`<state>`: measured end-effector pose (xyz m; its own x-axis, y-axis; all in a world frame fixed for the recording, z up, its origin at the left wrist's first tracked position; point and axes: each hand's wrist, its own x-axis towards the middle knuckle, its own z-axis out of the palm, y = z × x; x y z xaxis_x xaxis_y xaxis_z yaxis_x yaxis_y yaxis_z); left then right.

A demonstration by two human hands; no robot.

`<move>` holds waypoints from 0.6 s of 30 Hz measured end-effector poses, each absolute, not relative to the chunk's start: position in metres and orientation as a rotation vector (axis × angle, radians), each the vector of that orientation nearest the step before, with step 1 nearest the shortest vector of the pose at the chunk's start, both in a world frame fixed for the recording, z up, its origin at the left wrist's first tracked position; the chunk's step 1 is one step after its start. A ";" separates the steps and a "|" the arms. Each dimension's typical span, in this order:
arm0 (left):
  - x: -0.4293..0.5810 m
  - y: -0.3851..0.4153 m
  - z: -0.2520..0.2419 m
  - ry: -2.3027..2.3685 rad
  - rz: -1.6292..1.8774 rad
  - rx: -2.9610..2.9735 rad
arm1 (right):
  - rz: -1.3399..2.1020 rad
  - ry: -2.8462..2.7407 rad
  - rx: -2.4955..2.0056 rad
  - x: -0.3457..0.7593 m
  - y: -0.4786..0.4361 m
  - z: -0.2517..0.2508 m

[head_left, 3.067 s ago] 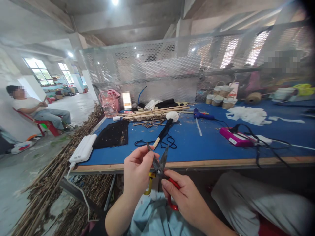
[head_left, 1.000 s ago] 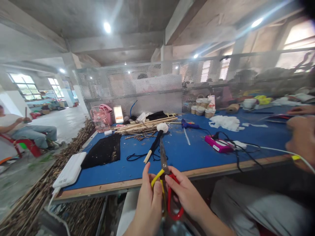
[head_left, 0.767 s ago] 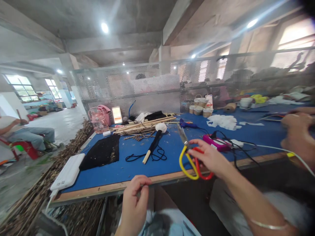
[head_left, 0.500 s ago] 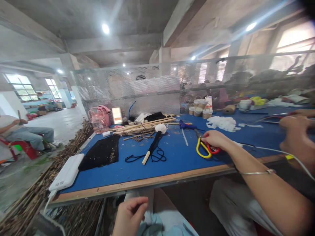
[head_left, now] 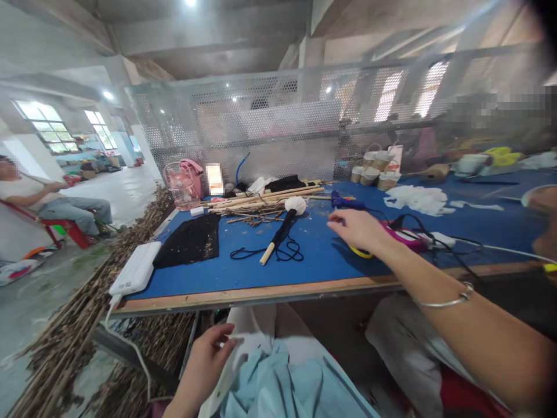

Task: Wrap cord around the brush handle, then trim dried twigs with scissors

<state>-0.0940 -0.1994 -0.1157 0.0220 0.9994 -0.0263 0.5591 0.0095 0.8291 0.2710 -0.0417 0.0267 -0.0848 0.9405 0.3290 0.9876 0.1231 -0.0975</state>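
Observation:
My right hand [head_left: 359, 228] reaches over the blue table top [head_left: 243, 284] with its fingers stretched out and nothing visibly held. Partly hidden beneath it are scissors with a yellow handle loop [head_left: 362, 253]. Just beyond the fingertips lies a blue glue gun [head_left: 348, 201]. To the left rests a stick [head_left: 285, 225] wrapped in black, with a white rounded head, a bare pale end and loops of black cord. My left hand [head_left: 208, 355] hovers over my lap, its fingers loosely bent, thumb apart, holding nothing.
Black cloth [head_left: 191, 242] and a white power bank [head_left: 137, 268] with a cable lie on the left. Thin sticks [head_left: 265, 197], small cups [head_left: 374, 171] and white material [head_left: 415, 199] stretch across the back. A blurred co-worker's hand [head_left: 547, 232] is at far right.
My right hand has come off the scissors and moved left, fingers extending. A magenta item with black straps shows by my forearm. The view has tilted down.

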 end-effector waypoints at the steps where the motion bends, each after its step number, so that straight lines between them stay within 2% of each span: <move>1: -0.090 -0.199 -0.104 1.519 0.864 1.612 | -0.091 -2.137 -1.800 0.260 -0.038 0.027; 5: -0.064 -0.177 -0.042 1.306 1.098 1.649 | 0.313 -2.093 -1.740 0.221 -0.007 0.027; 10: -0.048 -0.125 -0.008 1.456 1.126 1.946 | 0.957 -1.487 -1.998 0.186 0.042 0.015; 13: -0.062 -0.103 -0.014 1.663 1.145 2.063 | 1.094 -1.401 -1.927 0.177 0.058 0.003; 18: -0.126 -0.062 -0.002 2.184 0.989 2.123 | 1.072 -1.370 -1.797 0.182 0.065 -0.011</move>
